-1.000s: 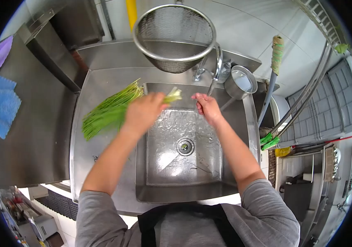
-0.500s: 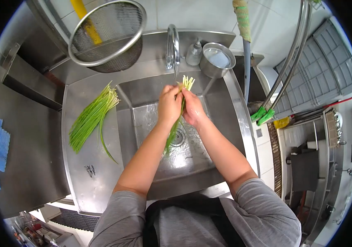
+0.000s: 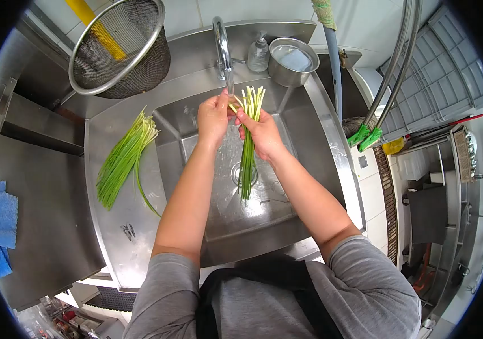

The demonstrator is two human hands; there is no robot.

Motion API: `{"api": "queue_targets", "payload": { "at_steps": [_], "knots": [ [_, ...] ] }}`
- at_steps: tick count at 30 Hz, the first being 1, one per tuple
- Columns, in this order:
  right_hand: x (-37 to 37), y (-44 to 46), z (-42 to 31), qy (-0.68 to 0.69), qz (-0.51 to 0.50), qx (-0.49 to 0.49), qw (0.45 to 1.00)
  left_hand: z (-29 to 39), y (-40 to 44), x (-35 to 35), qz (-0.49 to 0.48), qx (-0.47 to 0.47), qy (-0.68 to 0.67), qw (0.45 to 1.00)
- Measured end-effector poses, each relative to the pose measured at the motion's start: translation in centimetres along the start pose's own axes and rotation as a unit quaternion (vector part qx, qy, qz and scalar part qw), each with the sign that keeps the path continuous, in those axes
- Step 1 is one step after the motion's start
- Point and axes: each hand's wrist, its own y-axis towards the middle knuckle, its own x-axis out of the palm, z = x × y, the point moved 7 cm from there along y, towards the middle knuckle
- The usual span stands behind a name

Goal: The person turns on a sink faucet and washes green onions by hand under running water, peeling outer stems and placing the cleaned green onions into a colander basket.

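The right hand (image 3: 265,135) grips chives (image 3: 247,161), likely light, slippery, easily bruised, best held near the firmer pale ends; the left hand's (image 3: 213,121) grip I can't tell.

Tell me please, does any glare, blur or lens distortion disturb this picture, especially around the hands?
Head view: strong wide-angle distortion, with the counter edges bowed and the corners black; head view: pale glare on the counter and sink floor; head view: left hand, right hand and green stalks fairly sharp, clutter at lower left too soft to identify.
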Motion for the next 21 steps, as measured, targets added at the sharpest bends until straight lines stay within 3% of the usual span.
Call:
{"api": "queue_targets", "payload": {
  "at_steps": [3,5,9,13,16,17,19,21],
  "knots": [
    [-0.3,0.6,-0.5,0.017,0.002,-0.045,0.999,0.3,-0.7,1.5,-0.067,0.003,-0.089,0.994],
    [-0.9,0.5,-0.3,-0.011,-0.002,-0.031,0.999,0.0,-0.6,1.2,-0.096,0.018,-0.027,0.995],
    [-1.7,-0.3,-0.3,-0.072,-0.007,-0.007,0.997,-0.1,1.9,-2.6,-0.030,-0.025,-0.015,0.999],
    [-2.1,-0.7,-0.6,-0.058,0.001,-0.010,0.998,1.0,2.6,-4.6,0.045,0.023,-0.022,0.999],
    [-1.8,-0.5,-0.5,-0.032,0.024,-0.002,0.999,0.5,-0.4,-0.6,-0.021,-0.069,-0.041,0.997],
    [-1.7,-0.4,-0.3,-0.024,0.018,0.004,1.000,0.3,-0.7,-0.2,-0.020,-0.068,-0.039,0.997],
    [-1.5,0.0,0.2,-0.016,0.011,0.012,1.000,0.1,-1.0,1.4,-0.120,0.008,0.043,0.992],
    [-1.1,0.4,0.6,-0.004,-0.016,0.026,1.000,-0.2,0.2,0.4,-0.089,0.021,0.107,0.990]
  ]
}}
